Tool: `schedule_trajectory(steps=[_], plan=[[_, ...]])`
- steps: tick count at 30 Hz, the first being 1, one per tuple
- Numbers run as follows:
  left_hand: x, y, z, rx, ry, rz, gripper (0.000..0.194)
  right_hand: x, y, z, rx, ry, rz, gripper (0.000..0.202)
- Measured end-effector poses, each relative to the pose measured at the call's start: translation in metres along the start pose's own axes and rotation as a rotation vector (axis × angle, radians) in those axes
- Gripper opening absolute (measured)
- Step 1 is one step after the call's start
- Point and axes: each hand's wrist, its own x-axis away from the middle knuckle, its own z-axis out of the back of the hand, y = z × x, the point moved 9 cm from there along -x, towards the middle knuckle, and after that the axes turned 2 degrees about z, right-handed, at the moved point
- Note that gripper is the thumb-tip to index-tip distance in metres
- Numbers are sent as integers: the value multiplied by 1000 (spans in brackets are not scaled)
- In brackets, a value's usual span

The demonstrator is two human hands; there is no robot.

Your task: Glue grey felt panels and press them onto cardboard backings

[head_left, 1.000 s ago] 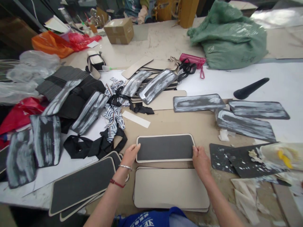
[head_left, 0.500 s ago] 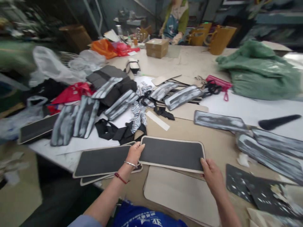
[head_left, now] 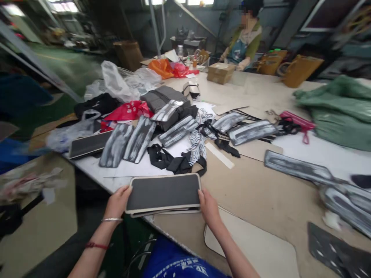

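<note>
A dark grey rectangular panel with a beige rim (head_left: 164,192) lies level between my hands, over the table's front edge. My left hand (head_left: 117,201) grips its left end, the thumb on top. At the right end, my right hand (head_left: 209,206) is closed on the panel's edge. Beneath it, the edges of one or more similar panels (head_left: 174,211) show; whether my fingers also hold these I cannot tell. A plain beige board (head_left: 252,239) rests on the table, partly behind my right forearm.
Several white-smeared dark strips (head_left: 139,139) lie about the table. Black straps (head_left: 176,162) and patterned cloth (head_left: 197,146) are beyond the panel. A green sack (head_left: 339,116) sits at right, a cardboard box (head_left: 220,72) farther back. Across the table is another person (head_left: 243,48).
Both hands have carried the panel left, from above the beige board onto the panels at the table's front edge. The camera view has swung left.
</note>
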Motion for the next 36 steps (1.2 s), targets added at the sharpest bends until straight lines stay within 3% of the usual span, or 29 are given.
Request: schedule_trajectory(steps=[3,5,7,9,11,12,14,16,19,22,26,29,33,36], plan=[[-2,10,24,-290,166,-100,36,6,2,7,213,-10,-64,24],[4,11,12,-395,152,-108,33,15,19,28,252,44,-142,23],[21,13,-24,-348,21,-157,34,32,47,56,266,113,-233,23],[55,12,-84,-260,-256,-186,34,58,84,87,275,180,-328,24],[104,12,-149,-210,-536,-201,39,93,126,118,288,267,-426,26],[128,16,-175,-174,-623,-249,44,112,147,132,308,318,-481,26],[167,21,-218,-157,-733,-327,54,151,187,153,394,402,-617,26],[186,25,-243,-199,-724,-397,60,179,216,158,456,390,-725,24],[191,27,-259,-295,-678,-445,59,194,237,150,413,319,-765,23],[184,27,-263,-364,-655,-427,58,196,245,150,240,380,-769,20],[181,19,-269,-409,-708,-373,53,196,266,152,-57,456,-765,14],[179,18,-271,-367,-759,-330,54,192,277,152,-153,451,-745,14],[173,39,-272,-254,-703,-269,61,175,277,161,-222,463,-675,15],[173,66,-281,-238,-656,-304,60,151,272,186,-175,460,-595,17]])
